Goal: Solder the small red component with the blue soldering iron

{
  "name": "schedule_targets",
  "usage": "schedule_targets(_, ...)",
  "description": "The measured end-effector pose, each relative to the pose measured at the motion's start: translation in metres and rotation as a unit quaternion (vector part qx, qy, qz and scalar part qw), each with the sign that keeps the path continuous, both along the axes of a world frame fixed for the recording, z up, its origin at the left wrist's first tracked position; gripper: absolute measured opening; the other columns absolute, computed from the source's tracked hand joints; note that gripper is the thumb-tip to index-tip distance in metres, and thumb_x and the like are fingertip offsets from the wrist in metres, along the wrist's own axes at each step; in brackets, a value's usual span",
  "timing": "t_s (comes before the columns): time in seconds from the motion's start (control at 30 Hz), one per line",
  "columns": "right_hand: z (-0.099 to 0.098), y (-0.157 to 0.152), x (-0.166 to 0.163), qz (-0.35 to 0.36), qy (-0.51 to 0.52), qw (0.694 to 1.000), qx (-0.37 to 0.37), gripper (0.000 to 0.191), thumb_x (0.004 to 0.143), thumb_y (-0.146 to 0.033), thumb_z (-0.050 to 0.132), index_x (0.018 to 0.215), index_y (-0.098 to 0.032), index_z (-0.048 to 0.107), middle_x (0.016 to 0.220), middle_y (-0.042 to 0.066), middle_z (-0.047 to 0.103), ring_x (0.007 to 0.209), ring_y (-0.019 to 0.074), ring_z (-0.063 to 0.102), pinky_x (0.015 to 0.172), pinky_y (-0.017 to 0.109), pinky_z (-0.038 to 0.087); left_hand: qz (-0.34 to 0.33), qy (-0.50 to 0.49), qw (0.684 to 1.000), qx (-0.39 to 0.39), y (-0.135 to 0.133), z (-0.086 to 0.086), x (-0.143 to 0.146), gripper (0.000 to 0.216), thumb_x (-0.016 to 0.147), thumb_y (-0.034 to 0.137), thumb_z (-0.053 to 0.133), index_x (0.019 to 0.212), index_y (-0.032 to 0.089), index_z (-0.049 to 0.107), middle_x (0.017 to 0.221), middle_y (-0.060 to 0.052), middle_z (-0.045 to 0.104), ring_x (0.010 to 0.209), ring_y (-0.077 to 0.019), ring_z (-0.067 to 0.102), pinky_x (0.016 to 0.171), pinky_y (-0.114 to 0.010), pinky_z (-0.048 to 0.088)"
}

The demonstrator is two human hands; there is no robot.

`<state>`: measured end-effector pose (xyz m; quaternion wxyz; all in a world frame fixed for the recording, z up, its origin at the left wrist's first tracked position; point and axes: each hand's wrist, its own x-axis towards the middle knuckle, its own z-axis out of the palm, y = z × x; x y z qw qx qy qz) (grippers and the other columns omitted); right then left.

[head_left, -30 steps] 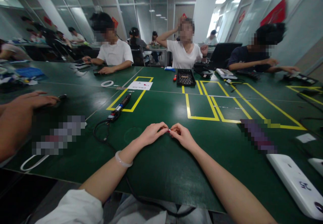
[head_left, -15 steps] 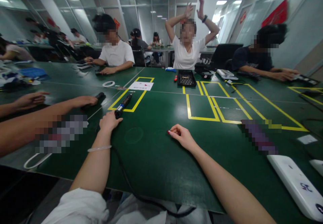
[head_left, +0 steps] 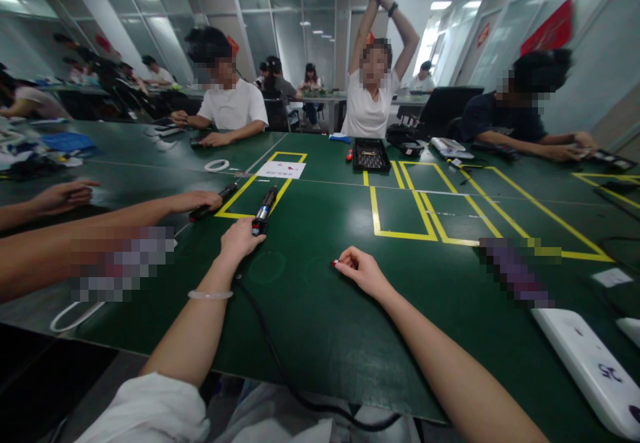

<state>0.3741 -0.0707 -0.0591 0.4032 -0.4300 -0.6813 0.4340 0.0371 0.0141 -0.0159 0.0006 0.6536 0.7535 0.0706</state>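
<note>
My left hand [head_left: 240,239] is closed round the near end of a black corded electric screwdriver [head_left: 265,207], which lies on the green table [head_left: 320,323] across a yellow tape outline. Its black cable [head_left: 273,356] trails back toward me. My right hand [head_left: 361,270] rests on the table in a pinch, holding a small red-tipped part [head_left: 333,264] at its fingertips. A pale bangle sits on my left wrist.
A co-worker's arm [head_left: 125,220] reaches in from the left holding another black tool [head_left: 213,202]. A black parts tray [head_left: 370,154] and a white paper [head_left: 279,170] lie farther off. White devices [head_left: 590,363] lie at the right. People sit across the table.
My left hand left my right hand, reached left to the screwdriver, gripped it and slid it right. The right hand stayed put with the small part. The co-worker's arm reached in.
</note>
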Motion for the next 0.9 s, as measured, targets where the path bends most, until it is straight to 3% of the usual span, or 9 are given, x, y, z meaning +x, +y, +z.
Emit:
schedule_targets(0.2, 0.001, -0.001, 0.000, 0.002, -0.002, 1.000, 0.005, 0.029, 0.080, -0.045, 0.064, 0.081, -0.018, 0.055, 0.063, -0.004, 0.051, 0.056, 0.0103, 0.046, 0.053, 0.021, 0.036, -0.129, -0.009, 0.992, 0.015, -0.018, -0.001, 0.053, 0.058, 0.076, 0.043, 0.064, 0.128, 0.022, 0.050, 0.127, -0.011, 0.057, 0.111, -0.0299, 0.056, 0.085, -0.037, 0.047)
schedule_targets(0.5, 0.003, -0.002, 0.000, -0.026, -0.026, 0.999, 0.037, 0.025, 0.081, -0.041, 0.063, 0.082, -0.019, 0.053, 0.063, -0.004, 0.052, 0.055, 0.0106, 0.047, 0.053, 0.021, 0.037, -0.317, -0.051, 0.947, 0.009, -0.056, 0.002, 0.128, 0.059, 0.078, 0.035, 0.064, 0.132, 0.025, 0.043, 0.136, -0.006, 0.049, 0.116, -0.0250, 0.052, 0.092, -0.036, 0.046)
schedule_targets(0.7, -0.002, 0.001, 0.001, -0.046, -0.085, 0.993, 0.067, 0.020, 0.080, -0.034, 0.064, 0.078, -0.020, 0.050, 0.060, -0.005, 0.052, 0.052, 0.0115, 0.049, 0.053, 0.021, 0.035, -0.399, -0.064, 0.915, 0.002, -0.070, -0.001, 0.145, 0.058, 0.079, 0.031, 0.062, 0.133, 0.022, 0.041, 0.138, -0.007, 0.047, 0.120, -0.0237, 0.049, 0.100, -0.036, 0.042)
schedule_targets(0.9, -0.002, 0.001, -0.003, -0.060, -0.123, 0.987, 0.079, 0.021, 0.078, -0.029, 0.065, 0.082, -0.021, 0.047, 0.057, -0.008, 0.048, 0.050, 0.0111, 0.046, 0.053, 0.021, 0.033, -0.423, -0.064, 0.904, 0.000, -0.072, -0.002, 0.147, 0.059, 0.080, 0.030, 0.060, 0.135, 0.021, 0.039, 0.140, -0.008, 0.045, 0.123, -0.0239, 0.047, 0.102, -0.036, 0.040)
